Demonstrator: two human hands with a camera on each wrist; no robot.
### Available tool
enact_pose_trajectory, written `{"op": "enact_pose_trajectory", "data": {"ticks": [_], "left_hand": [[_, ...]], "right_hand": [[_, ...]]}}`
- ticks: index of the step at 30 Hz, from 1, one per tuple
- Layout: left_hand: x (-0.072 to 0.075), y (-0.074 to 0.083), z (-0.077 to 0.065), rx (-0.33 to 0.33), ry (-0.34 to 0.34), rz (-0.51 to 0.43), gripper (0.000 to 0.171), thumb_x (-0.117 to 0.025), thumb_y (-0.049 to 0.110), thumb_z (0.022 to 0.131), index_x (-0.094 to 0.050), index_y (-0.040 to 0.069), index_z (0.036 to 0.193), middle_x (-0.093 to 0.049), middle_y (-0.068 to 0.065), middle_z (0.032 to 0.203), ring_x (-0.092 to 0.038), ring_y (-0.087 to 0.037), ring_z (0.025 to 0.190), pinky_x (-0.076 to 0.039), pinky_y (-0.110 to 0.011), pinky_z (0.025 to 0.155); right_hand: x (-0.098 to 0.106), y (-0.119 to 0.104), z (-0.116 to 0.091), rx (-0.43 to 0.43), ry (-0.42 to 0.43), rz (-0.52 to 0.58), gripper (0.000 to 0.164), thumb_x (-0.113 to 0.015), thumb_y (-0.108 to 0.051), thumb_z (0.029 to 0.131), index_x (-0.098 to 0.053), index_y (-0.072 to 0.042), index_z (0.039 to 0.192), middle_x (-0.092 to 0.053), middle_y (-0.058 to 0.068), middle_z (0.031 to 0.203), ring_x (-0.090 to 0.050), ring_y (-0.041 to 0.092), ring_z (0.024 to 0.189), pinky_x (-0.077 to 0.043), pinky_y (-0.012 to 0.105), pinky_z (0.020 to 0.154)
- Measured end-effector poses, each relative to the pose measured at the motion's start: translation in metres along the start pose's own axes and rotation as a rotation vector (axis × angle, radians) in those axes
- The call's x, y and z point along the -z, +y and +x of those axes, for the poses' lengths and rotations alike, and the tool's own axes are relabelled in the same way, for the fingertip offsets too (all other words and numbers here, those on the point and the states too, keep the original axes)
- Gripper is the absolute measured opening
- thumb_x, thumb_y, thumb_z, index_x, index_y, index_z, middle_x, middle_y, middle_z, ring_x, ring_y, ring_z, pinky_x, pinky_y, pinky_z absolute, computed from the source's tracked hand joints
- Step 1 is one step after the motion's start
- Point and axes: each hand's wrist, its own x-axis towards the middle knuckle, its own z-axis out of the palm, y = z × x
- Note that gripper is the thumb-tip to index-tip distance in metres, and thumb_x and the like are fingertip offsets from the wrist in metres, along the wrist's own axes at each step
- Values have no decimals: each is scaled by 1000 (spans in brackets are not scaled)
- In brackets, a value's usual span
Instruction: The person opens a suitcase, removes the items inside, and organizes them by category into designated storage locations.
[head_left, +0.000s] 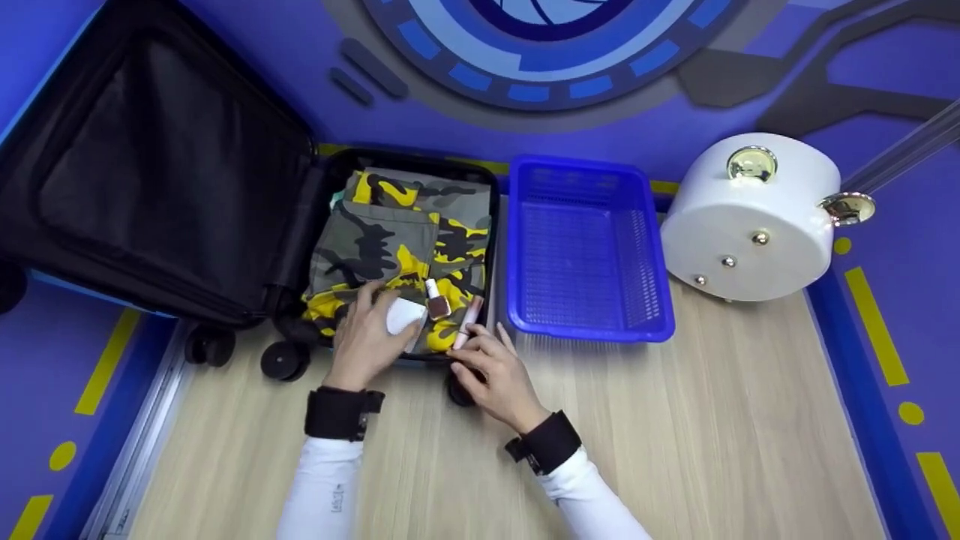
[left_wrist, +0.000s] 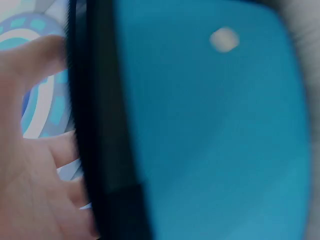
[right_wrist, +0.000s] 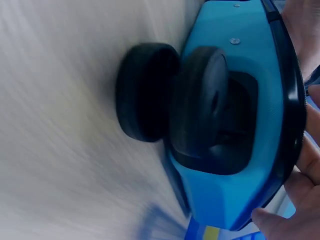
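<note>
In the open suitcase's packed half, my left hand (head_left: 367, 330) grips a small white box (head_left: 406, 316), thumb on the near side and fingers on the far side. Its contact with the box is hidden in the left wrist view. A nail polish bottle (head_left: 438, 307) with dark red contents and a white cap lies just right of the box. Beside it is a slim pink cosmetic tube (head_left: 468, 322). The fingertips of my right hand (head_left: 495, 375) touch the tube's lower part, the thumb at the suitcase rim. All lie on folded camouflage clothing (head_left: 375, 244).
The suitcase lid (head_left: 157, 180) stands raised at left, against the wall. A blue plastic basket (head_left: 589, 334) stands right of the suitcase. Farther right lies a white drum-shaped object (head_left: 750, 225) with gold knobs. Black suitcase wheels (right_wrist: 200, 100) stick out toward me.
</note>
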Motion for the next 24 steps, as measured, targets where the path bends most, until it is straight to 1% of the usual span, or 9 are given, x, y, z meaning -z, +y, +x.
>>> {"op": "enact_pose_trajectory", "data": {"ticks": [4,7,8,10,12,14,18,21,24], "left_hand": [[22,-7,17,57,11,4,60,-66,43,98,-58,5,144,-51,-17,148,-51,-44,131,-36,-67,108],[35,-11,29,119,9,27,58,-65,37,99,-56,4,146,-50,-20,147,-48,-46,132,-31,-68,110],[38,-13,33,136,7,37,57,-66,36,99,-56,4,146,-47,-20,147,-46,-46,132,-31,-67,109],[46,-15,41,160,2,66,57,-67,32,99,-55,2,146,-41,-23,148,-40,-47,134,-31,-66,109],[53,-17,51,176,-9,97,56,-69,28,98,-54,0,144,-34,-26,151,-33,-49,137,-32,-65,108],[59,-19,62,191,-27,106,52,-70,25,97,-53,-2,139,-28,-30,153,-28,-52,138,-33,-66,109],[67,-26,81,238,-145,54,60,-71,27,97,-42,-4,140,-32,-35,151,-36,-55,135,-37,-68,107],[71,-31,92,290,-249,-17,85,-69,31,99,-19,-8,156,-34,-38,153,-40,-56,136,-36,-67,110],[74,-34,100,337,-306,-74,104,-69,33,100,6,-8,160,-24,-38,161,-32,-55,144,-30,-64,117]], "right_hand": [[4,-1,15,-66,-16,-38,24,-71,-15,96,-77,-5,118,-71,9,118,-63,31,125,-32,67,116],[8,0,32,-116,-41,-76,26,-71,-12,96,-75,-2,119,-70,12,120,-65,31,120,-31,62,118],[9,1,38,-132,-49,-87,26,-71,-10,95,-74,-1,120,-70,12,119,-66,30,116,-36,58,117],[13,4,51,-167,-69,-89,26,-71,-6,94,-73,0,120,-70,13,117,-67,29,109,-46,50,110],[17,7,65,-204,-83,-86,29,-72,-3,93,-72,1,122,-68,13,117,-68,26,100,-55,41,96],[21,11,77,-245,-89,-83,33,-72,-3,93,-70,1,126,-64,14,122,-66,24,95,-58,35,84],[24,17,96,-338,-103,-109,45,-72,-11,94,-62,2,136,-57,22,138,-65,34,114,-54,45,98],[25,18,110,-464,-129,-111,57,-72,-17,95,-54,5,145,-48,27,151,-53,44,135,-44,51,113],[28,13,127,-612,-160,-39,73,-71,-26,95,-41,5,154,-34,30,162,-43,45,144,-36,50,119]]}}
